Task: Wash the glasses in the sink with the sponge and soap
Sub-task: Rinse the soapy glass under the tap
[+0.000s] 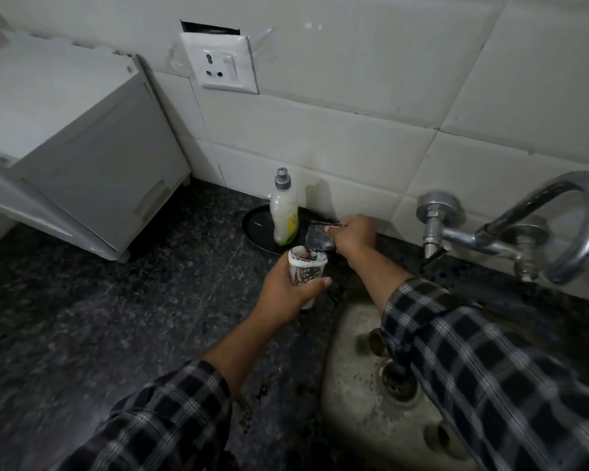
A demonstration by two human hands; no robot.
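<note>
Granite, dark and speckled, makes up the tabletop in front of you, and it runs back to a wall of pale glossy tiles with dark seams. A white socket plate sits on that wall, a ragged black gap showing along its top edge. To your left a boxy white appliance stands on the stone. At your right the steel sink is set into the tabletop, its basin dull and blotched around the drain, and a chrome tap curves out from the wall above it. Your left grip is wrapped around a glass, fingers and thumb curled on its wall, holding it upright over the tabletop just beside the sink's far left corner; white foam rings its rim. Your right grip is closed on a dark, sudsy sponge, which hangs at the glass's mouth (whether it touches the rim cannot be told). Just behind the glass a soap bottle with a grey cap stands upright on a round black tray against the wall. Both your checked sleeves are pushed back from the wrists.
</note>
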